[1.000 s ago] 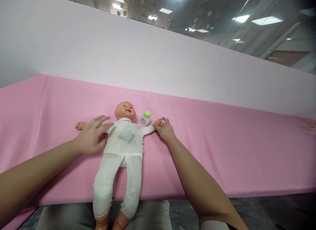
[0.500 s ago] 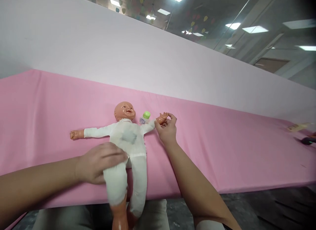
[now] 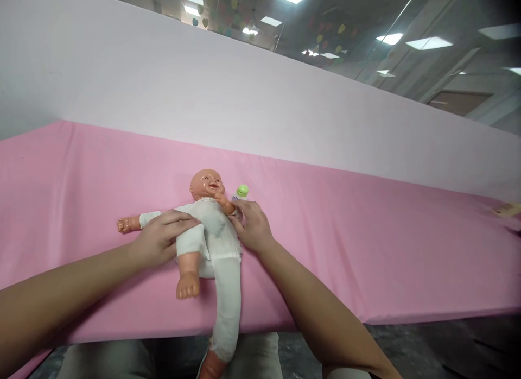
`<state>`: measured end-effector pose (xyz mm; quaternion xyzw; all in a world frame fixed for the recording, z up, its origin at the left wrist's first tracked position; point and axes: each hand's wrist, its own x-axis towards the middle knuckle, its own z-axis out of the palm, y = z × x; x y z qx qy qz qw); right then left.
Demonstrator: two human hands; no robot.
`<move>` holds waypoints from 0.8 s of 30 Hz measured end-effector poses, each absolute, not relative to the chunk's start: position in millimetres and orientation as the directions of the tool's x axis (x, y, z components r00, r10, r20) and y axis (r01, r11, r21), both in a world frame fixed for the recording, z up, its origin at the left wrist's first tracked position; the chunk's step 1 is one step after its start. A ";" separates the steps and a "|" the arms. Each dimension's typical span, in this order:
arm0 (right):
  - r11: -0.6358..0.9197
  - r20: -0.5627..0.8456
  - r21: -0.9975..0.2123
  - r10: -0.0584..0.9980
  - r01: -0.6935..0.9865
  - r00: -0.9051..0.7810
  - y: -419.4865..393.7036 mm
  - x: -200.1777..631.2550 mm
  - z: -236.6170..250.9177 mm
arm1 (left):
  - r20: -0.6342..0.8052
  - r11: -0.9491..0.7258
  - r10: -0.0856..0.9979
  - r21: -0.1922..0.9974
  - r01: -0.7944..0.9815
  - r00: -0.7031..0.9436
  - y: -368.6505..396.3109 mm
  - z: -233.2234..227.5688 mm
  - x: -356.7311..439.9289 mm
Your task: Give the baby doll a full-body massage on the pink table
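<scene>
R grip (image 3: 253, 227) — curled rnd doll's arm (image 3: 226, 204)

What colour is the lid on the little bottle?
The lid is bright green, best seen in the head view.

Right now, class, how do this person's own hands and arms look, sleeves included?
The left hand and right hand wear no gloves, and no rings or watch show. A pale grey sleeve edge shows on the right arm; none shows on the left arm.
</scene>
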<state>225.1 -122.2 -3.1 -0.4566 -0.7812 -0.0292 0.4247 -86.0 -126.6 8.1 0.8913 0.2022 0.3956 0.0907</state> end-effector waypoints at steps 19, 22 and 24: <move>0.117 0.390 -0.796 0.849 0.594 0.356 -104.8 289.5 0.1 | 0.643 -0.952 0.268 0.291 0.095 0.718 -149.1 12.3 -79.6; 0.367 0.551 -0.733 0.814 0.573 0.185 -118.9 259.8 3.4 | 0.656 -0.920 0.388 0.319 0.229 0.648 -133.1 10.0 -82.1; 0.500 0.613 -0.573 0.788 0.649 -0.065 -125.3 240.9 1.1 | 0.644 -0.894 0.447 0.347 0.283 0.621 -123.3 8.4 -83.0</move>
